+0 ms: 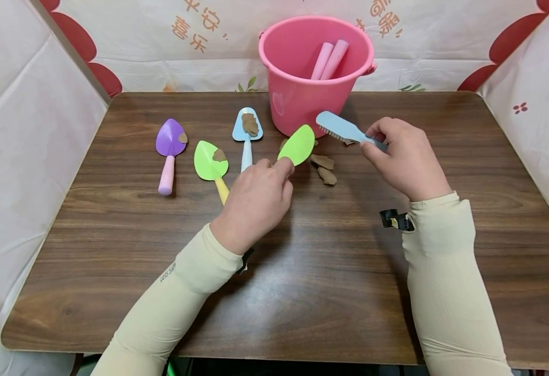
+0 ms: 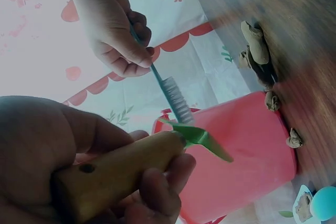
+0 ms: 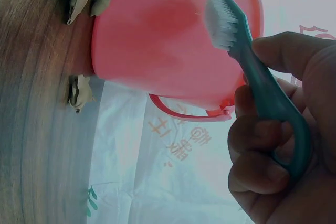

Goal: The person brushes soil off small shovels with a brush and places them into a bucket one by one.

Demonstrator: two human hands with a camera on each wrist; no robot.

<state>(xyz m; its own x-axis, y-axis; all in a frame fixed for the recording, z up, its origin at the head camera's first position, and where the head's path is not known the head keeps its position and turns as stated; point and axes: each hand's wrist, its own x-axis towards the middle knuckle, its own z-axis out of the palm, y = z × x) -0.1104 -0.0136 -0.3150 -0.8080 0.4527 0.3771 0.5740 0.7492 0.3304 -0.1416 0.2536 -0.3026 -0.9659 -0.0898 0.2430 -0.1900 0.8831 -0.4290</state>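
Note:
My left hand grips the yellow handle of a small toy shovel, its green blade raised in front of the pink bucket. In my right hand is a light blue brush, held by its looped handle with the white bristles facing down. The brush head is close to the green blade, right of it in the head view. Below them on the table lie several brown, clay-like pieces.
Left of my left hand lie a purple shovel with a pink handle, a green shovel with a yellow handle and a blue shovel; each bears a brown patch. Two pink handles stick up inside the bucket at the table's back edge.

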